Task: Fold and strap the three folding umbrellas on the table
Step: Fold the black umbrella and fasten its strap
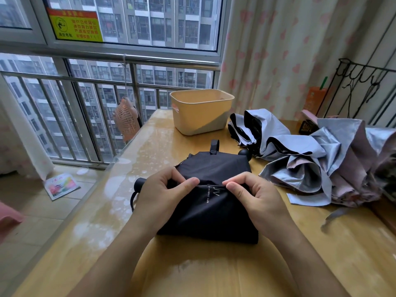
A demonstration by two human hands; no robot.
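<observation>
Black umbrella [211, 211] lies flat on the table [147, 146] right in front of me, its fabric spread in a rough square. White lettering is printed on the cloth between my hands. Its handle [140, 183] sticks out to the left, with a cord [133, 200] looping down from it. A strap tab [215, 146] stands up at the far edge.

My left hand [162, 194]: thumb and forefinger pinch a crease of the black fabric, other fingers curled beneath. My right hand [255, 196]: same grip on the same crease, just to the right of the lettering. Both forearms rest low over the near table edge.

Blue-grey umbrella [272, 133] lies loose and unfolded at the far right, black lining showing. A round black knob [244, 152] sits at its near end, just beside the black cloth. Pink and silver umbrella [334, 172] is heaped to the right of that, touching it, fabric crumpled.

Cream plastic tub [201, 112] stands at the far end of the table, near the curtain [289, 50]. A booklet [62, 186] lies on the floor to the left, below the window railing [85, 80].
</observation>
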